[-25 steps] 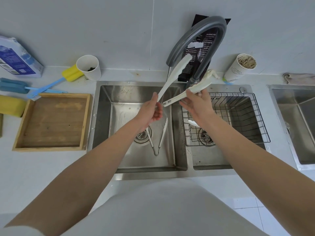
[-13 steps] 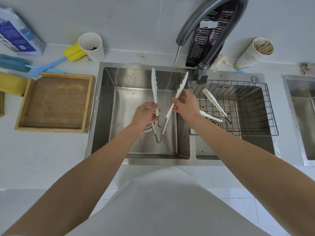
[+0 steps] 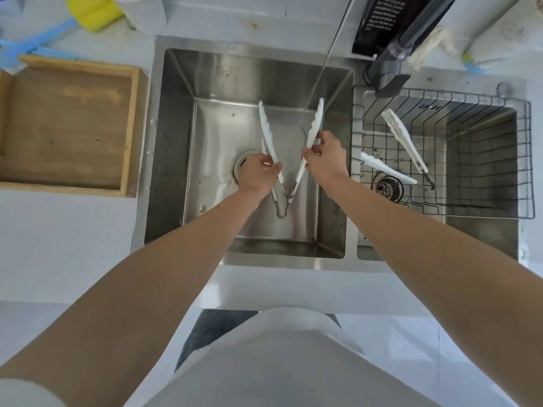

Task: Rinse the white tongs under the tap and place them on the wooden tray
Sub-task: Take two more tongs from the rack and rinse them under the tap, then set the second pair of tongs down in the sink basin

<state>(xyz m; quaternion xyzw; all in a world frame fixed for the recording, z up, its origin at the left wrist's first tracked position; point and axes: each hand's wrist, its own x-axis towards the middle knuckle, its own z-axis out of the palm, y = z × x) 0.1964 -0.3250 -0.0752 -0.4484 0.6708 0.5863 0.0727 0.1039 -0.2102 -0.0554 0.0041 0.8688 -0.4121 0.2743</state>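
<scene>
I hold a pair of white tongs (image 3: 313, 127) spread in a V over the left sink basin (image 3: 182, 142). My left hand (image 3: 258, 171) grips the left arm, my right hand (image 3: 324, 157) grips the right arm. A thin stream of water (image 3: 326, 60) falls from the grey tap (image 3: 399, 54) onto the right arm's tip. A second pair of tongs (image 3: 277, 205) lies on the basin floor beneath, mostly hidden by my hands. The wooden tray (image 3: 67, 124) sits on the counter left of the sink, with nothing in it.
A wire basket (image 3: 514, 160) in the right basin holds another white pair of tongs (image 3: 402, 142). On the back counter are a yellow-headed blue brush (image 3: 88, 13), a white cup (image 3: 144, 10), a black packet (image 3: 382, 22) and a cloth (image 3: 435, 42).
The tongs came down from up near the tap spout into the left basin, spread wider. The view tilted down and closer over the sink.
</scene>
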